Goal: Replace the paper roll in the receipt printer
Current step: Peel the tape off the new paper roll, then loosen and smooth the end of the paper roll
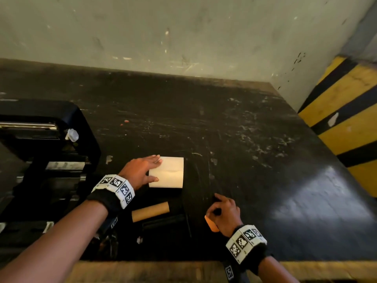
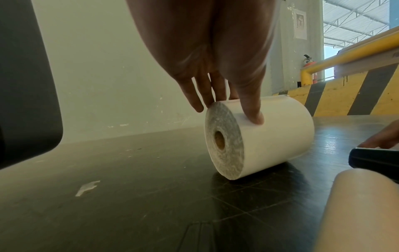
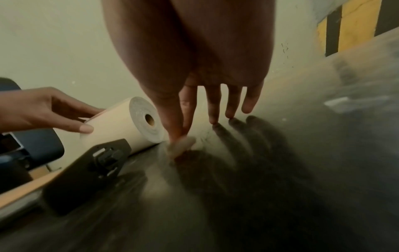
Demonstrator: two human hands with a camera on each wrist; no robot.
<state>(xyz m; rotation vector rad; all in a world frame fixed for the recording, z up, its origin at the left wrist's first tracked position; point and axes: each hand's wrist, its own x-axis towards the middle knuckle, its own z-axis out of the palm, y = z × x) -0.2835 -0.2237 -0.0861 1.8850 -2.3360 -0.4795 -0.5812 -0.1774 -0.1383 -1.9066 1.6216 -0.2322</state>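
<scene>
A full white paper roll (image 1: 169, 174) lies on its side on the black table (image 1: 255, 160). My left hand (image 1: 157, 169) grips it from the left, fingers over the top and thumb (image 2: 255, 116) on the near side. An empty brown cardboard core (image 1: 150, 211) lies just in front of the roll. The black receipt printer (image 1: 47, 152) stands with its cover raised at the left. My right hand (image 1: 216, 207) hovers low over the table to the right of the roll, thumb and forefinger pinching a small pale scrap (image 3: 181, 146) that is too blurred to identify.
A black holder part (image 3: 92, 170) lies on the table between the core and my right hand. A grey wall runs behind the table. A yellow and black striped barrier (image 1: 346, 111) stands at the right. The table's wooden front edge (image 1: 163, 270) is near my wrists.
</scene>
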